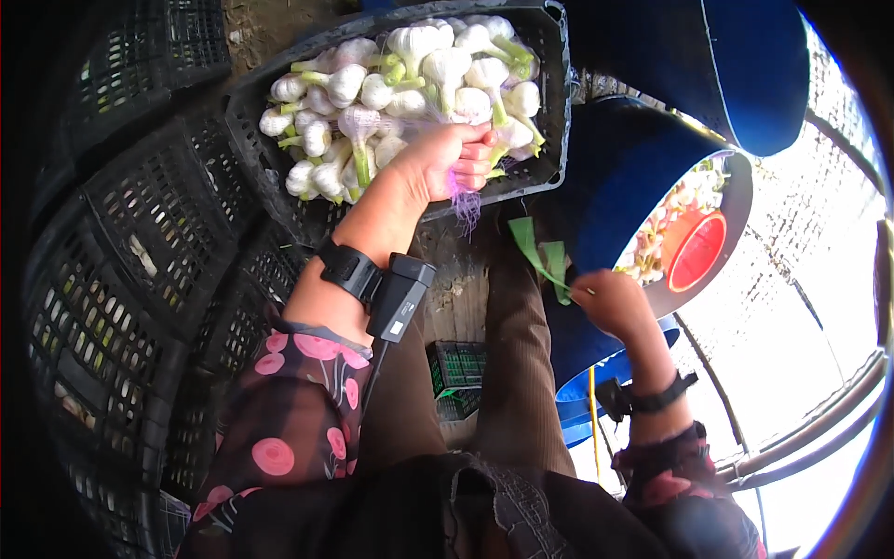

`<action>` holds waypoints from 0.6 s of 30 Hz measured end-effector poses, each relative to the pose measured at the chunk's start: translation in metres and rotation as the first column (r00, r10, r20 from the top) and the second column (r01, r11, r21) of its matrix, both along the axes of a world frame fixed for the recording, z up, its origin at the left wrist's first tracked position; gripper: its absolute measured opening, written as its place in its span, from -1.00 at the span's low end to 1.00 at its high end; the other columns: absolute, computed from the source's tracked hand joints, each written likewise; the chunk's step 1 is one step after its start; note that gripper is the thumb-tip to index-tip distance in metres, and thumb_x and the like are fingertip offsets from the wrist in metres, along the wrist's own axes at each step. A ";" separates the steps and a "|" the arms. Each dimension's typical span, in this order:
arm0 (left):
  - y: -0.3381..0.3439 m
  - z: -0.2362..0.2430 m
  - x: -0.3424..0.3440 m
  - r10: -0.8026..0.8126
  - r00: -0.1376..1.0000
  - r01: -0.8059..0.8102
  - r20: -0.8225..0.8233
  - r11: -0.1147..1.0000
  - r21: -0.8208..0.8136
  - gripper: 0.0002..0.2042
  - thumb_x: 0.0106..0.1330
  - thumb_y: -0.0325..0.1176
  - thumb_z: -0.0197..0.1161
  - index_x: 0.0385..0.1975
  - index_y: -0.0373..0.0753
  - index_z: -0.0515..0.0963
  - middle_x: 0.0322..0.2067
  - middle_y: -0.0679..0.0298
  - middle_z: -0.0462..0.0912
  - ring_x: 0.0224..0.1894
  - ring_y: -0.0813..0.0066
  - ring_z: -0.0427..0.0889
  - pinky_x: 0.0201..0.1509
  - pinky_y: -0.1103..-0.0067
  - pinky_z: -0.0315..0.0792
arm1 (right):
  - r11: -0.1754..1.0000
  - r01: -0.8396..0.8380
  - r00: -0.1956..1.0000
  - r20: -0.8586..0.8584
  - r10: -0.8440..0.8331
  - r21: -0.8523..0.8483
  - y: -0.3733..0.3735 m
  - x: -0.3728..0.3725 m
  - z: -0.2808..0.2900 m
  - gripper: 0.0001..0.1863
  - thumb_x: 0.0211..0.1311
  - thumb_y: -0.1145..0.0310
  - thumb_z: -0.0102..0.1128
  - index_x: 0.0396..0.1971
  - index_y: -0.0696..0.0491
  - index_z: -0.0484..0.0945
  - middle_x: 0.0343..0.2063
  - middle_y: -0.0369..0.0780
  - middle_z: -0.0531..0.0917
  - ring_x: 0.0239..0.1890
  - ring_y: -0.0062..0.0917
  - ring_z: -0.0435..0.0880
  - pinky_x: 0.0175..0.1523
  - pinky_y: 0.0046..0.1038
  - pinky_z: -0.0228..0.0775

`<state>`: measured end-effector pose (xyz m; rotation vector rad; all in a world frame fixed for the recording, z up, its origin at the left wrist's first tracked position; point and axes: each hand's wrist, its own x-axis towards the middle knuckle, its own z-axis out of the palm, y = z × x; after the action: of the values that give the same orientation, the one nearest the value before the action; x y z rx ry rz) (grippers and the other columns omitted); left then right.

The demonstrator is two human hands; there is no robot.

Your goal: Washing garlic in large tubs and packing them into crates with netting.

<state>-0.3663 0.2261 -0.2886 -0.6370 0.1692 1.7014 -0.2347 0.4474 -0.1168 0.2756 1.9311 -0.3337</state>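
My left hand [447, 163] is closed on a bunch of purple mesh netting [467, 205], over a black crate [237, 130] heaped with white garlic bulbs [345, 84] on green stems. Some of the netting lies across the bulbs behind my fingers. My right hand [607, 303], lower and to the right, grips a thin green leafy strip [524, 240] by its narrow end, just in front of the opening of a blue barrel [601, 177]. Its fingertips are partly hidden.
Black slotted crates [112, 279] are stacked along the left. A red bowl [694, 256] sits among garlic inside the barrel, and another blue container [759, 65] is at top right. A small green crate [456, 368] is between my legs. Curved pipes [810, 429] run at lower right.
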 end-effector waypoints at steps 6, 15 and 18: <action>0.003 0.008 -0.002 -0.185 0.969 0.138 -0.163 0.955 -0.263 -0.77 0.37 -0.25 -0.09 -0.51 -0.19 0.33 -0.66 0.42 0.33 -0.78 0.70 0.20 -0.68 0.74 0.10 | 0.990 -0.069 0.936 -0.352 0.020 -0.125 -0.064 -0.087 -0.089 -0.74 0.00 0.19 0.11 -0.58 0.09 0.59 -0.53 -0.06 0.61 -0.36 -0.18 0.61 -0.22 -0.25 0.45; -0.004 0.007 0.003 -0.286 0.904 0.190 -0.317 0.935 -0.300 -0.75 0.36 -0.22 -0.08 -0.54 -0.18 0.31 -0.75 0.45 0.25 -0.83 0.74 0.12 -0.74 0.75 0.02 | 0.885 0.247 0.942 -0.116 -0.315 -0.394 -0.041 -0.130 -0.096 -0.72 -0.05 0.23 0.30 -0.47 0.14 0.51 -0.66 -0.31 0.50 -0.58 -0.60 0.46 -0.47 -0.56 0.27; -0.003 0.005 0.006 -0.184 0.950 0.134 -0.253 0.970 -0.205 -0.77 0.39 -0.21 -0.12 -0.49 -0.14 0.27 -0.76 0.54 0.15 -0.83 0.77 0.05 -0.75 0.74 -0.04 | 0.730 0.549 0.833 0.341 -0.436 -0.407 -0.012 -0.145 -0.088 -0.81 0.10 0.30 0.18 -0.61 0.08 0.53 -0.71 -0.42 0.38 -0.69 -0.78 0.33 -0.62 -0.71 0.18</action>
<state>-0.3607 0.2228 -0.2832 -0.5091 0.5651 1.6206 -0.3801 0.4355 -0.2045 0.4704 1.4547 -1.0932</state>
